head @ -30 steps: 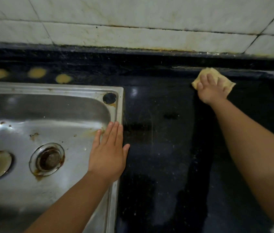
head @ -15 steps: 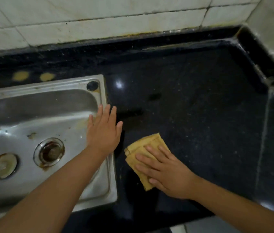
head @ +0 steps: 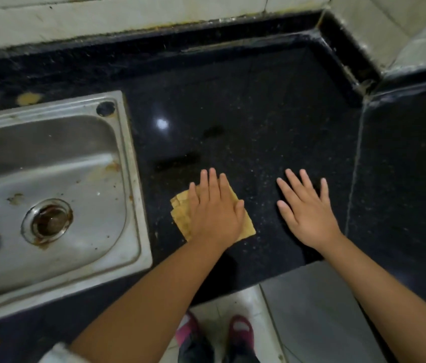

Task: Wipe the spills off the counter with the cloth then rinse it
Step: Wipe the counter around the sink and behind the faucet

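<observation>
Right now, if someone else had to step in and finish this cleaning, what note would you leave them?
Left hand: flat on the yellow cloth, pressing it to the black counter just right of the steel sink.
Right hand: open, empty, palm down over the counter right of the cloth.
Done: cannot say how much has been wiped; this stretch still shows pale specks and dark smears.
Left: yellowish spots behind the sink, another at the near left edge. Then rinse the cloth; no tap is in view.
</observation>
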Tool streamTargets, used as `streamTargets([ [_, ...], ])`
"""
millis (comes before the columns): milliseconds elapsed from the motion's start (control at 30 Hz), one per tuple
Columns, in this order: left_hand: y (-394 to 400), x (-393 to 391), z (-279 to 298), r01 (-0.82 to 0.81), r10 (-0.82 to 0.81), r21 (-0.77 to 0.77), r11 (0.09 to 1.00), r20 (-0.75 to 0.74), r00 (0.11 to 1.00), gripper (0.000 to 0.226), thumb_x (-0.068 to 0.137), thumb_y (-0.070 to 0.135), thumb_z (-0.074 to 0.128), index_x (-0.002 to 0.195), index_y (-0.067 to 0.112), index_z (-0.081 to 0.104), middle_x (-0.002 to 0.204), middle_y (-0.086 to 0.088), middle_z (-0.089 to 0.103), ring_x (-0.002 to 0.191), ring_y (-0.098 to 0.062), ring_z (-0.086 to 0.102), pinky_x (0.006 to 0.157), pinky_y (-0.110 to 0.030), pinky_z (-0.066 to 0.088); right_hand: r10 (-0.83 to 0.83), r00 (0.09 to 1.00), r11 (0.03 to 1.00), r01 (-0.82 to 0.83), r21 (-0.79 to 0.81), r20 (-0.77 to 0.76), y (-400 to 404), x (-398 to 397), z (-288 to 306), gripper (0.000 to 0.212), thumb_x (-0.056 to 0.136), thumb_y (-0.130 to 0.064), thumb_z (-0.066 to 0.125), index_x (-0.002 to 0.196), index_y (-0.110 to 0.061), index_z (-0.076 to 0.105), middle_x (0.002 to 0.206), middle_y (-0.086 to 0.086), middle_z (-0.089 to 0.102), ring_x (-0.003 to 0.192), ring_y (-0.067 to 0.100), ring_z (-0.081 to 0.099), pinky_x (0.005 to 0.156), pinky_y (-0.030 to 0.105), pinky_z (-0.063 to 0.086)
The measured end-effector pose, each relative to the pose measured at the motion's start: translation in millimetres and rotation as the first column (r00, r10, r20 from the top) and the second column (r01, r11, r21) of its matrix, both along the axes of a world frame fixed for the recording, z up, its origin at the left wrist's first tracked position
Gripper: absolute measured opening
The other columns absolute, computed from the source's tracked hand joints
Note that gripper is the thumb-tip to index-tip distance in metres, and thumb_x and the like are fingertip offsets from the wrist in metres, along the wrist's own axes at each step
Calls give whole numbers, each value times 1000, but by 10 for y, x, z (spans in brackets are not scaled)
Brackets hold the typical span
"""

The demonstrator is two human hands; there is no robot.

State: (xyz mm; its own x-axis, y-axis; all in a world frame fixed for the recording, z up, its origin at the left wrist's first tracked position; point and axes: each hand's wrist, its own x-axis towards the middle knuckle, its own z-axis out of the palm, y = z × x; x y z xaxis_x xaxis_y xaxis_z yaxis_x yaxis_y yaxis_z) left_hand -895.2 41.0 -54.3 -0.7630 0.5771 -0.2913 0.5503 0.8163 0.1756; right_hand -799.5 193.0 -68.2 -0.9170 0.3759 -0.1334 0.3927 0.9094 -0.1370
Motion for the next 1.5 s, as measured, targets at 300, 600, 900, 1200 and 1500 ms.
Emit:
streamTargets([
  [300, -291, 495, -44, -28, 30, 26, 999, -46, 999, 81, 76, 49, -14, 145, 9, -8, 155, -10, -11, 142, -23, -13, 114, -40, -10, 38, 999, 999, -37, 31, -37, -20, 23, 5, 81, 78, -52, -2, 143, -16, 29, 156, 6, 11, 143, 31, -2, 111, 52, -7],
  [600, -1043, 714, -2, -137, 128, -57, 989, -140, 982, 74, 89, 48, 4, 137, 4, 38, 145, -15, 37, 137, -26, 19, 109, -34, 3, 167, 982, 986, -167, 5, -91, -141, 72, 28, 76, 82, -48, 5, 136, -10, 42, 152, 13, 22, 141, 36, 11, 108, 62, 4],
  [900, -1059, 1131, -22, -267, 261, -99, 959, -66, 963, 68, 94, 40, 4, 130, 1, 46, 137, -16, 46, 128, -29, 43, 108, -37, 13, 420, 905, 902, -409, 137, -67, -645, 35, 10, 50, 84, -38, 32, 113, -14, 66, 124, 13, 61, 115, 39, 55, 86, 65, 38],
  [1200, -570, -18, -31, -228, 228, -14, 974, -1, 974, 60, 98, 39, 23, 147, 17, -3, 154, -11, -16, 141, -26, -18, 114, -37, -10, 394, 914, 914, -378, 147, -96, -633, 61, -105, 50, 85, -40, 32, 120, -18, 60, 132, 15, 53, 127, 36, 38, 95, 62, 34],
  [1500, -737, 358, -87, -189, 189, -20, 982, 5, 982, 62, 96, 46, 16, 145, 21, -13, 152, -14, -21, 139, -26, -24, 111, -35, -16, 392, 916, 915, -379, 138, -85, -661, 56, -51, 50, 85, -39, 33, 119, -16, 61, 132, 18, 53, 122, 42, 47, 94, 63, 31],
])
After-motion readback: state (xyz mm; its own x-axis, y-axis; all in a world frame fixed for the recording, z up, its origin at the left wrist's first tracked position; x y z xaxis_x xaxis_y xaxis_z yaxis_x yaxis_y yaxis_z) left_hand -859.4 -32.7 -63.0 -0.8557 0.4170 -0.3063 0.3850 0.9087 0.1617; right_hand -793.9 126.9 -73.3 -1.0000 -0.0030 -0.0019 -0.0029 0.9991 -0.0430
